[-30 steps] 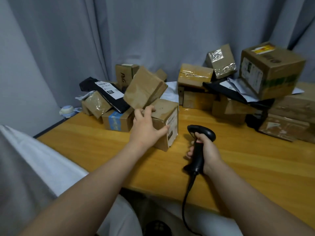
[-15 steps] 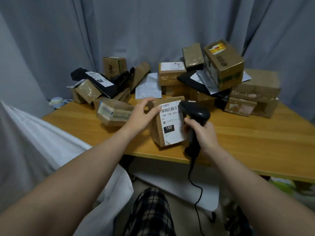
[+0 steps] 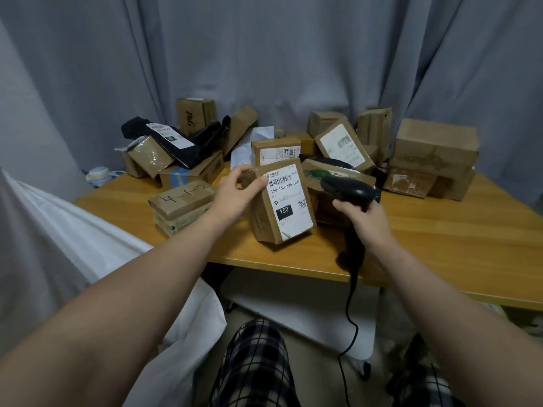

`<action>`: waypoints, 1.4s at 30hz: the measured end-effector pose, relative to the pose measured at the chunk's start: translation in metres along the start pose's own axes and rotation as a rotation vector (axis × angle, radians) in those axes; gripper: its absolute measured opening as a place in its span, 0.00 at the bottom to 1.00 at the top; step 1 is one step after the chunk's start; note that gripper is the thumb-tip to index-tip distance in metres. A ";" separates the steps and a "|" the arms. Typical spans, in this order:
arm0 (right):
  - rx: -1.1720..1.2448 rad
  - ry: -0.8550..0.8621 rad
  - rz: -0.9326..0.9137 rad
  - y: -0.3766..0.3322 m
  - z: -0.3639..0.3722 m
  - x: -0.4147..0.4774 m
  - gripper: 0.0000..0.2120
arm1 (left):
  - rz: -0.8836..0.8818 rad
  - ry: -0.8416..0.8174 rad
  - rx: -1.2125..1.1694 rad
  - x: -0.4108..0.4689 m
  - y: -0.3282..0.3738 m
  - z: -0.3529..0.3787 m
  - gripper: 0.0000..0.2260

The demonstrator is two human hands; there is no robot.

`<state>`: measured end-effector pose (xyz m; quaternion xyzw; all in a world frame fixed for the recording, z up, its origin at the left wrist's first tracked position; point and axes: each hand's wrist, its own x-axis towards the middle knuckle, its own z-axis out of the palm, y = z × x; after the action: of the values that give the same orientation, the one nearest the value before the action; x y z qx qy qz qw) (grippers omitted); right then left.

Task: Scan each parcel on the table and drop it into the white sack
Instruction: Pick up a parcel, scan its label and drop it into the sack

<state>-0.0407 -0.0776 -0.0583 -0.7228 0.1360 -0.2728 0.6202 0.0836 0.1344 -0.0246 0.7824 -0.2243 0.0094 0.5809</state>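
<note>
A small cardboard parcel point(image 3: 282, 205) with a white barcode label facing me stands tilted near the front edge of the wooden table point(image 3: 440, 242). My left hand point(image 3: 238, 190) grips its top left corner. My right hand point(image 3: 367, 223) holds a black corded barcode scanner point(image 3: 348, 189), whose head sits just right of the label. The white sack point(image 3: 73, 248) hangs at the left, beside the table.
Several cardboard boxes and black mailer bags are piled along the back of the table, with a large stack point(image 3: 432, 160) at the right. A taped box point(image 3: 182, 205) lies left of the held parcel. Grey curtains hang behind. My plaid-clad legs show below.
The parcel was lifted from the pile and turned so its label faces me. The scanner rose from the tabletop to beside the label. The view pulled back.
</note>
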 end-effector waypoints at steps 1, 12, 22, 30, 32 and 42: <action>0.001 -0.004 0.013 -0.001 -0.002 0.002 0.16 | 0.002 -0.005 0.003 0.001 0.001 0.001 0.12; -0.281 -0.024 -0.271 -0.007 0.026 -0.038 0.18 | -0.066 0.014 -0.117 0.001 0.001 -0.002 0.09; -0.224 0.004 -0.294 -0.007 0.026 -0.055 0.14 | -0.116 0.004 -0.145 -0.003 0.006 0.002 0.09; -0.206 0.013 -0.312 -0.006 0.026 -0.057 0.18 | -0.122 0.023 -0.151 -0.002 0.004 0.002 0.10; -0.197 0.004 -0.308 -0.005 0.026 -0.057 0.17 | -0.115 0.026 -0.145 -0.002 0.004 0.002 0.11; -0.172 -0.074 -0.300 -0.010 0.038 -0.057 0.07 | -0.016 0.061 -0.134 -0.021 0.005 -0.011 0.16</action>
<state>-0.0671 -0.0135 -0.0647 -0.7949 0.0263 -0.3229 0.5131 0.0654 0.1508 -0.0224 0.7428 -0.2002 0.0138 0.6387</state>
